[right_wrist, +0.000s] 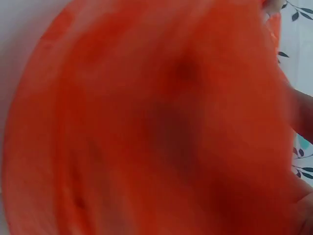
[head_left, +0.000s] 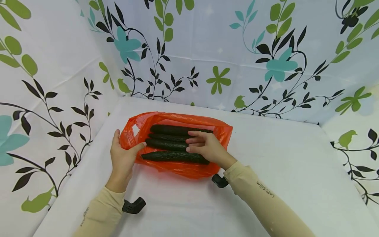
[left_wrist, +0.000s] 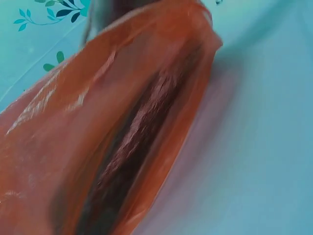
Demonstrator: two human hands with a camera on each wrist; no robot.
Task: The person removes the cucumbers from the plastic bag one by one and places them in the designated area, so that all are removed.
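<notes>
Several long dark green cucumbers (head_left: 174,157) lie side by side in an orange-red plastic bag (head_left: 183,171), whose mouth is spread upward. At the bag's left end is my left hand (head_left: 122,161), its thumb stretched over the rim toward the cucumber tips and its fingers along the outside. My right hand (head_left: 211,148) reaches in from the right, fingers and thumb apart and loosely bent over the middle cucumbers. In the left wrist view, a cucumber (left_wrist: 139,127) shows through the bag wall. Blurred bag film (right_wrist: 146,122) fills most of the right wrist view.
The bag rests on a white-covered table (head_left: 281,164). Behind and beside it hangs a white cloth (head_left: 189,49) printed with leaves, flowers and birds. Black wrist devices (head_left: 134,205) stick out by both forearms, the right one close to the bag's front corner.
</notes>
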